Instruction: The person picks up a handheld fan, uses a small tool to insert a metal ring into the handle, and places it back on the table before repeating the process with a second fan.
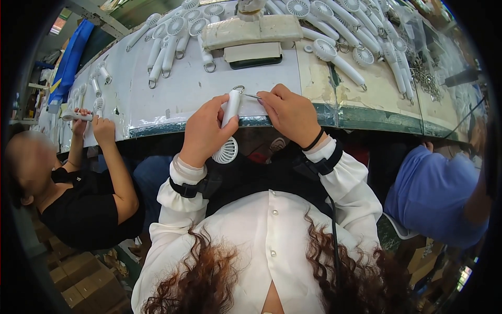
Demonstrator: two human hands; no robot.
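Note:
My left hand (204,125) is wrapped round the handle of a small white handheld fan (231,108), just over the table's front edge. The fan's round grille hangs below the hand, and a metal ring (239,88) stands at the handle's far end. My right hand (290,116) pinches a thin metal tool (252,96), whose tip points left at that ring. Whether the tip touches the ring is too small to tell. Most of the tool is hidden in my fingers.
Many white fans (170,49) lie along the back left of the table, with another pile (334,31) at the back right. A padded stand (251,32) sits between them. Metal rings (426,78) are heaped at the far right. Co-workers sit on both sides; the left one holds a fan (77,116).

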